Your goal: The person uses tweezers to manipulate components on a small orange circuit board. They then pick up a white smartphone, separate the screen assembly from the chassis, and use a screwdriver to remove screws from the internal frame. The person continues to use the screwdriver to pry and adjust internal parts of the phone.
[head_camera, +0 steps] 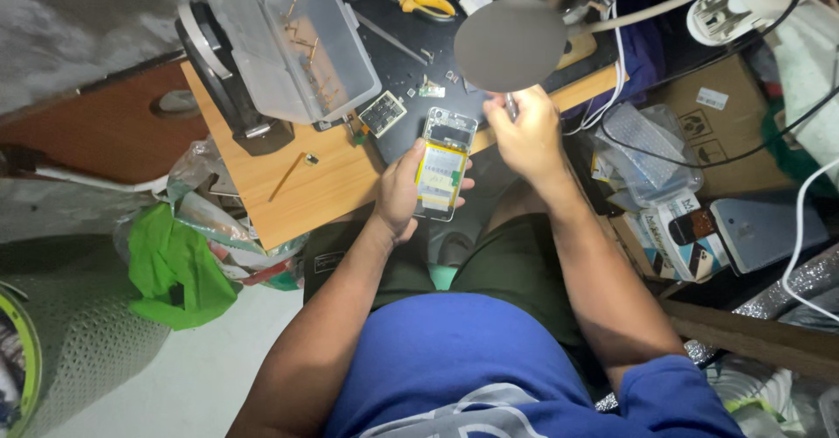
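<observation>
Blue shirt (454,359) fills the near edge, two bare forearms reaching from it. One opened phone (442,165), back cover off and yellow battery showing, sits over the counter (306,184) near edge; left hand (404,195) fingers are clamped around it. Right hand (527,132) fingers pinch one thin metal tool (510,106), its tip hidden by the round grey lamp head (510,43). Clutter crowds both sides.

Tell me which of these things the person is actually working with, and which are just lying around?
In use:
opened phone with yellow battery, in left hand
thin metal tool, in right hand

Lying about:
yellow-handled pliers
clear plastic box
green plastic bag
brown cardboard box
</observation>
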